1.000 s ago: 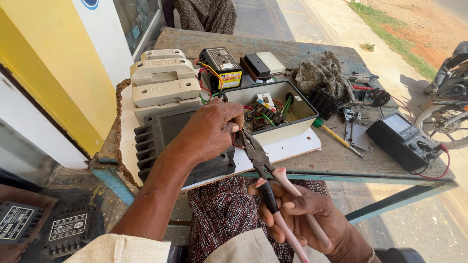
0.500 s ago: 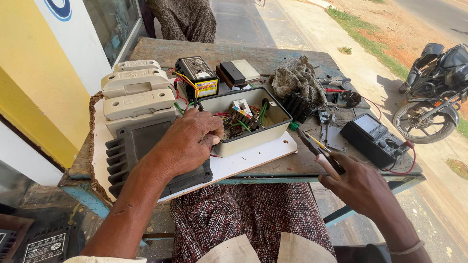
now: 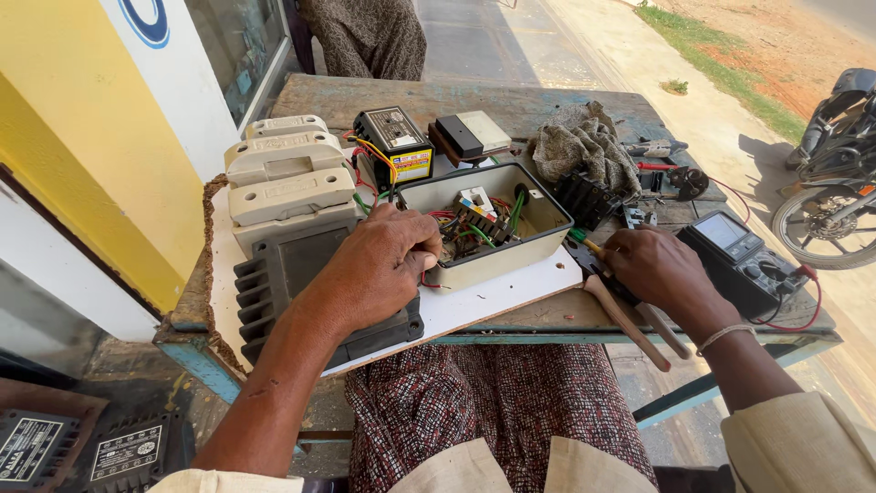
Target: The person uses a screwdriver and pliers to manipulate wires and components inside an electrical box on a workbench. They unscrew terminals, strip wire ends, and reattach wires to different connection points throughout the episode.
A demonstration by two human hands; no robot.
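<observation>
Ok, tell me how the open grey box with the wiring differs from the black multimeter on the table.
The open grey box is pale, lidless and shows coloured wires inside; the black multimeter is dark, closed and has a screen. The left hand touches the box; the multimeter lies untouched beside the right hand. Both rest on the table.

Cream rolled-up sleeves, a thin white wristband [image 3: 721, 336], a red-checked lap cloth [image 3: 484, 411].

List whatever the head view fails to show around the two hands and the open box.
- Left hand fingertips: curled over the rim of the open box, so what they touch is hidden.
- Pliers jaws: covered by the right hand; whether it grips them is unclear.
- Wiring in the box: too small to trace.
- Motorcycle: cut off by the right edge.
</observation>
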